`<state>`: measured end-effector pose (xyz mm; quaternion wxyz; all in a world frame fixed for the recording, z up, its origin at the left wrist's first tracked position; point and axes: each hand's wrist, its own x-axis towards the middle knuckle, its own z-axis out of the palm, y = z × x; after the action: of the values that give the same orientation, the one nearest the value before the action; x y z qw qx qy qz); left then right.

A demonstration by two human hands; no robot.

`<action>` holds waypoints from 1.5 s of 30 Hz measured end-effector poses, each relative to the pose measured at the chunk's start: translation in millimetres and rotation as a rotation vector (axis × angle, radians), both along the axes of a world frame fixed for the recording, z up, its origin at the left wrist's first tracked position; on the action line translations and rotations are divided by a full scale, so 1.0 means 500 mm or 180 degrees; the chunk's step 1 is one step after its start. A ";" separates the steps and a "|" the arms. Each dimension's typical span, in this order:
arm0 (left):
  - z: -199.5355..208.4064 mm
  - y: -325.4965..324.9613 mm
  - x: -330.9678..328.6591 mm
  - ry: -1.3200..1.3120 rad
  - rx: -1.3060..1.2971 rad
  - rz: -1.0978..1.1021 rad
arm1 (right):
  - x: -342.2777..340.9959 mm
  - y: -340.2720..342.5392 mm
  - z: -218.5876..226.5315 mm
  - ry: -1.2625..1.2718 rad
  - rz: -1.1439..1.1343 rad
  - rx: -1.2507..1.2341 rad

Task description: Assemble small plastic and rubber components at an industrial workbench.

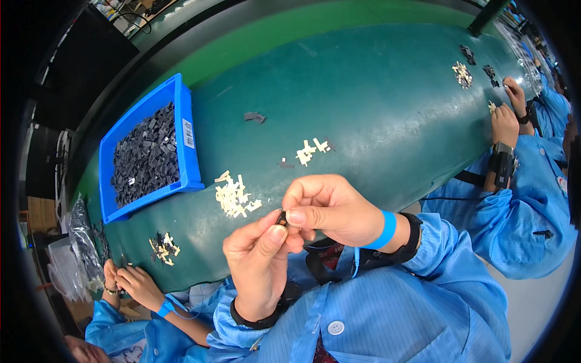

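Observation:
A small dark part [281, 219] with a lighter patch is pinched between my two hands, just in front of my body. My left hand [260, 254] grips it from below with thumb and forefinger. From the right, my right hand [324, 209], with a blue wrist strap, presses its thumb and fingertips on the same part. Fingers cover most of it, so its exact kind cannot be made out. Just beyond my left hand lies a pile of cream-coloured small pieces [233, 196] on the green table [363, 91].
A blue bin [189, 163] full of small black pieces [145, 157] stands at the left. Farther off lie more cream pieces [307, 151] and a few dark pieces [255, 117]. Co-workers' hands [138, 285] work at the left, and others' hands [505, 124] at the right.

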<state>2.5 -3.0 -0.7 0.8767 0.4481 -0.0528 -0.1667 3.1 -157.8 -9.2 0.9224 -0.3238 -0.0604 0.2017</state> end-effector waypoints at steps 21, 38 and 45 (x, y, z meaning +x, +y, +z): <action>0.066 0.185 0.027 -0.1117 0.0672 0.0624 | 0.026 -0.130 0.055 -0.3411 -0.1029 -0.4851; 0.064 0.211 0.224 -0.0629 0.2545 0.1405 | 0.140 -0.108 0.065 -0.3749 -0.0257 -0.5854; 0.065 0.299 0.162 -0.0433 0.2361 0.0948 | 0.171 -0.080 0.002 -0.3496 0.0333 -0.5879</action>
<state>83.3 146.3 31.9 0.6646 0.7468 0.0185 -0.0155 88.7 -197.7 -8.2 0.1579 -0.9387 -0.3045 0.0355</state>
